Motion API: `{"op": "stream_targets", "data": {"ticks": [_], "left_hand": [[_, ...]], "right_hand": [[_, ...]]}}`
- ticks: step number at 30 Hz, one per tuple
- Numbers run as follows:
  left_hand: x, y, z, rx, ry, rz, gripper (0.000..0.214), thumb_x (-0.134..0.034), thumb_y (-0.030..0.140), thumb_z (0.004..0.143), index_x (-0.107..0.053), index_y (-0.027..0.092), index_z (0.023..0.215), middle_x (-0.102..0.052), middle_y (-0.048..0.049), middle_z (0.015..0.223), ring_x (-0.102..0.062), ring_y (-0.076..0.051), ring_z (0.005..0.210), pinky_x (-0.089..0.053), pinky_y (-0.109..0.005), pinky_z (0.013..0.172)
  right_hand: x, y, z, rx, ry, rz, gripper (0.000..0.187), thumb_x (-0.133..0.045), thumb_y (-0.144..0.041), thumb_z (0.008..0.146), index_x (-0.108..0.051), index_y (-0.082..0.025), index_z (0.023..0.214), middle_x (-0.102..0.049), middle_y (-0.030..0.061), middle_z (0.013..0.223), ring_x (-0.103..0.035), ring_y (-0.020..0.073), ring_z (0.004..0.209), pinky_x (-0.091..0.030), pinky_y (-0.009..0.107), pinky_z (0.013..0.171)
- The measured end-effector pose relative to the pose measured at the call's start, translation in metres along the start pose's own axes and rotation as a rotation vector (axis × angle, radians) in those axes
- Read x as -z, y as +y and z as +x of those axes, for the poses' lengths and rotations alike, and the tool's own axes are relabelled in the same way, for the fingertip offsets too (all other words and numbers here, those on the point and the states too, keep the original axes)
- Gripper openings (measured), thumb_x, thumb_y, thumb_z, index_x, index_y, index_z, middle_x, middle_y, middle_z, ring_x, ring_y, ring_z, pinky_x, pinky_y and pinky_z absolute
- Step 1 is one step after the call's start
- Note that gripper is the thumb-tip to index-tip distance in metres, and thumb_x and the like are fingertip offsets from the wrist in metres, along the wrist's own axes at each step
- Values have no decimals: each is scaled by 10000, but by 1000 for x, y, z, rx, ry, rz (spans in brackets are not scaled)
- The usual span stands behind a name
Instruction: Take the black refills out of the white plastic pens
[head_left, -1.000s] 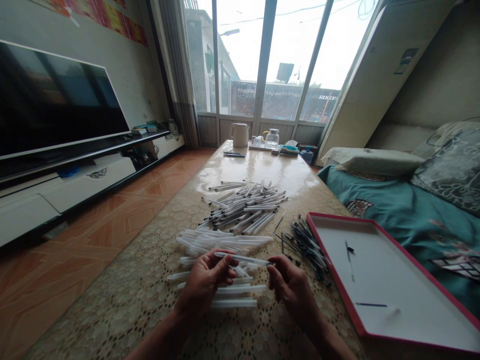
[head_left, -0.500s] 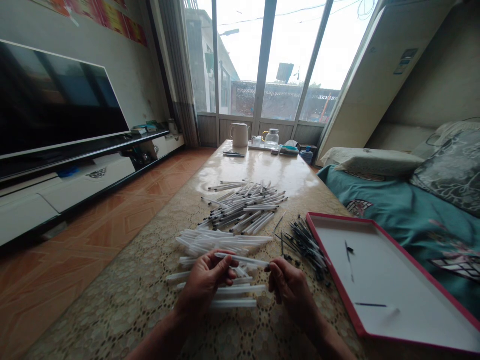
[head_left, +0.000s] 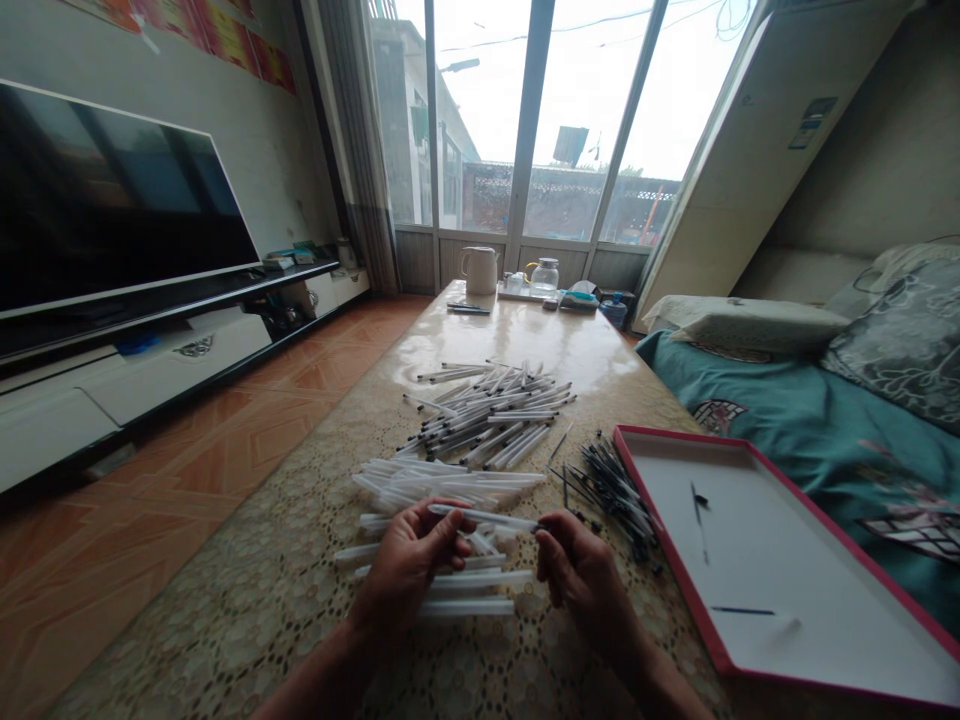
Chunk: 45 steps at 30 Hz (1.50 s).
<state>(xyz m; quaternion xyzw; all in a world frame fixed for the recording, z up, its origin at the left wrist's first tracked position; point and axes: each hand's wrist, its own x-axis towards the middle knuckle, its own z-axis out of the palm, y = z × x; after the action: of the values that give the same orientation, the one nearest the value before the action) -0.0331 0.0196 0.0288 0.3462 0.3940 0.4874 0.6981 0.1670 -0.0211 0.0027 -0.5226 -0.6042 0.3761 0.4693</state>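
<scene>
A translucent white pen barrel stretches between my two hands, above the table. My left hand pinches it near its left end, thumb on top. At the other end, my right hand has its fingers closed on a small dark end piece that meets the barrel; the fingers mostly hide it. Beneath lie loose white barrels and a heap of more barrels. Beyond these is a pile of pens with dark ends. Black pen refills are bunched right of my right hand.
A shallow red-rimmed white tray stands at the right, holding a couple of refills. At the table's far end are a beige kettle, a glass pot and a tissue pack. A bed borders the right side.
Almost nothing differs. My right hand has shifted very slightly against the barrel's end; both hands keep their grip.
</scene>
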Motion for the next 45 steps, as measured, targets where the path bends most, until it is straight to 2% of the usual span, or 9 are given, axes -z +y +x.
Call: {"op": "stream_targets", "data": {"ticks": [7, 13, 18, 23, 26, 29, 37, 41, 45], "left_hand": [[2, -2, 1, -8, -15, 7, 305, -815, 317, 590, -690, 125, 790, -665, -16, 646, -555, -77, 480, -433, -158, 421], [2, -3, 1, -15, 3, 4, 316, -818, 321, 580, -689, 118, 786, -669, -25, 652, -554, -81, 477, -434, -163, 417], [0, -1, 0, -3, -9, 6, 323, -822, 323, 571, -685, 118, 779, -670, -26, 642, -557, -80, 470, -432, -160, 412], [2, 3, 2, -35, 87, -50, 333, -841, 315, 527, -669, 114, 729, -670, -18, 612, -547, -70, 448, -433, -150, 397], [5, 4, 4, -39, 99, -75, 328, -842, 302, 528, -661, 110, 723, -675, -21, 619, -551, -65, 449, -435, -143, 395], [6, 2, 4, -24, 72, -68, 321, -838, 294, 544, -665, 108, 740, -674, -17, 626, -552, -62, 451, -438, -143, 397], [3, 1, 2, -9, 56, -53, 327, -836, 312, 539, -669, 112, 736, -665, -9, 611, -548, -67, 443, -424, -147, 381], [12, 11, 4, -96, 154, -87, 270, -805, 252, 582, -668, 113, 769, -675, -7, 641, -570, -70, 464, -449, -147, 407], [24, 26, 7, -195, 347, -158, 251, -775, 189, 593, -661, 126, 807, -671, 17, 643, -560, -56, 442, -440, -129, 395]], "right_hand": [[0, 0, 0, -12, 7, 1, 385, -386, -481, 920, -529, -163, 756, -516, -39, 509, -410, 58, 333, -308, 164, 346], [0, -1, 1, -34, -12, 121, 297, -473, -461, 889, -518, -169, 875, -535, -42, 587, -464, 70, 369, -358, 174, 362], [-3, 1, 2, -68, -45, 231, 314, -463, -467, 891, -522, -159, 884, -611, 7, 678, -523, 76, 377, -351, 168, 339], [2, 0, 4, -59, 138, 258, 257, -533, -433, 851, -496, -180, 870, -614, 27, 757, -601, 126, 526, -416, 188, 387], [8, -2, 5, -35, 225, 195, 190, -549, -374, 836, -498, -193, 861, -570, -9, 729, -517, 96, 502, -392, 185, 412], [8, -6, 5, -31, 182, 88, 184, -511, -365, 859, -539, -184, 854, -486, -46, 619, -432, 88, 483, -354, 186, 438], [3, -9, 3, 44, 26, -66, 272, -483, -414, 883, -558, -172, 785, -533, -6, 673, -496, 135, 612, -398, 214, 562], [17, -6, 6, 66, 124, -194, 265, -464, -411, 890, -545, -179, 792, -547, 6, 685, -502, 148, 624, -404, 231, 586], [38, 2, 13, 46, 354, -331, 270, -458, -429, 878, -547, -177, 839, -584, 27, 700, -532, 174, 637, -411, 257, 592]]}}
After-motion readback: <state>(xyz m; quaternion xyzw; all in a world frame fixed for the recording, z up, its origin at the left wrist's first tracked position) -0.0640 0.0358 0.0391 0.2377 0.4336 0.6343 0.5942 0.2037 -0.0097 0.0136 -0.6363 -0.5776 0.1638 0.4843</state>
